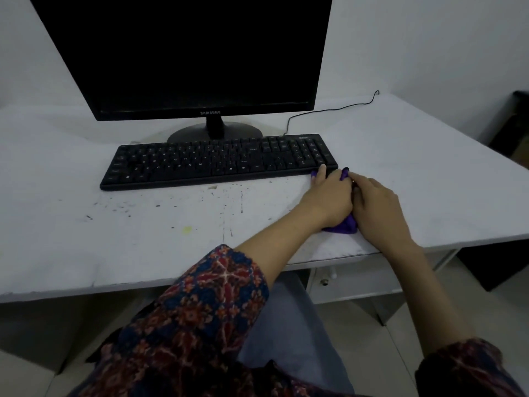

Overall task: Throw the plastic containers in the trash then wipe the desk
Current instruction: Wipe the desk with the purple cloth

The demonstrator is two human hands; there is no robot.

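Note:
A purple cloth (345,224) lies on the white desk (86,247), just in front of the keyboard's right end. Both my hands lie on it side by side. My left hand (329,196) covers its left part, with one fingertip reaching the keyboard's front edge. My right hand (375,207) covers its right part, and purple folds show between the fingers. Most of the cloth is hidden under the hands. Dark specks and a yellow spot (187,229) mark the desk in front of the keyboard. No plastic containers are in view.
A black keyboard (217,161) sits mid-desk, with a dark monitor (186,53) on its stand behind. A thin black cable (329,110) runs to the desk's back right. The desk's front edge lies close under my wrists. A dark object (512,124) stands beyond the right edge.

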